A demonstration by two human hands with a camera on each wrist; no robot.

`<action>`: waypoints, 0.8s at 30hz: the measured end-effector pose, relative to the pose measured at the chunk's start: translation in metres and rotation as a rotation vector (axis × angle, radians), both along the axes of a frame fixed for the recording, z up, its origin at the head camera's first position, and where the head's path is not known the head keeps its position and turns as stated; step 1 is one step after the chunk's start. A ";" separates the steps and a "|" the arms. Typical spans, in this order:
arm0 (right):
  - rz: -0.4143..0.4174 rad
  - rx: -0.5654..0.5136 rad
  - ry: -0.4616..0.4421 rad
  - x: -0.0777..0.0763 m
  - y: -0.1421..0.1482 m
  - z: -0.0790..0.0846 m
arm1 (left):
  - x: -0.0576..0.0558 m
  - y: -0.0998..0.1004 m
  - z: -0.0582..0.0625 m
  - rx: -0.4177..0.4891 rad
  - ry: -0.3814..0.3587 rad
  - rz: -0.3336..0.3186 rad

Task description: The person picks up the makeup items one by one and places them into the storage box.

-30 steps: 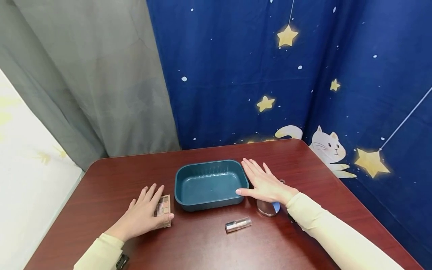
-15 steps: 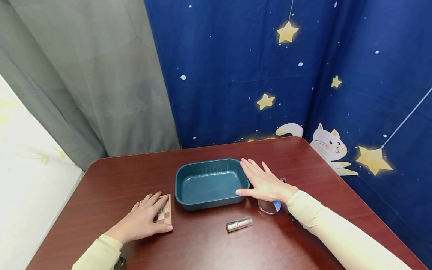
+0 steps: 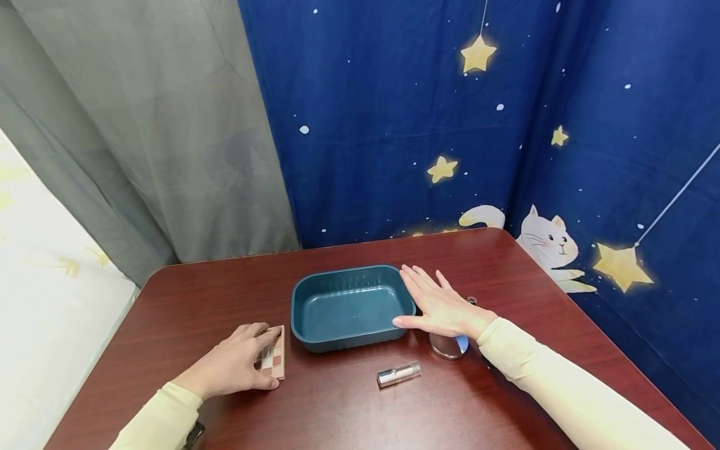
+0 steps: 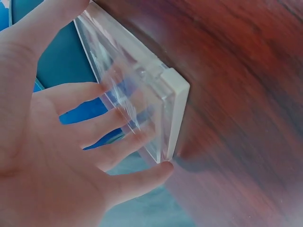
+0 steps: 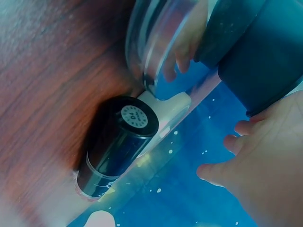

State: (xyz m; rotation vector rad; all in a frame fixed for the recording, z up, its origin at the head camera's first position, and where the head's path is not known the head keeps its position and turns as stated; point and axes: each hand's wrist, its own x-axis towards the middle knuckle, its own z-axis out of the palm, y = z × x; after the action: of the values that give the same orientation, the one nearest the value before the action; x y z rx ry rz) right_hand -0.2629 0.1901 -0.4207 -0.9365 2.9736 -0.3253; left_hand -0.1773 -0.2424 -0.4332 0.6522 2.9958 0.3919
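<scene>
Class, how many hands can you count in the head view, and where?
2: the left hand on the eyeshadow palette, the right hand at the right end of the teal tray.

Pale yellow sleeves (image 3: 562, 381), black wrist device (image 3: 194, 435)

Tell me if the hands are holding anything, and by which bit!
The left hand holds the palette by its near and far edges, between thumb and fingers. The right hand holds nothing; it is open at the tray.
</scene>
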 end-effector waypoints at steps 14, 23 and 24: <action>-0.006 0.016 0.001 0.000 0.002 0.000 | -0.009 -0.007 0.025 -0.038 0.027 0.024; 0.004 0.021 -0.007 0.001 0.002 0.001 | -0.020 -0.007 0.060 -0.075 0.134 0.016; 0.003 0.022 -0.008 0.001 0.002 0.002 | -0.021 -0.006 0.064 -0.076 0.137 0.014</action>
State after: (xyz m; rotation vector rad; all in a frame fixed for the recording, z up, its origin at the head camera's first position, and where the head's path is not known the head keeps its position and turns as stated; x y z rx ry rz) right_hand -0.2623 0.1926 -0.4190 -0.9352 2.9617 -0.2952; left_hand -0.1982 -0.2485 -0.3693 0.6787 3.1275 0.2416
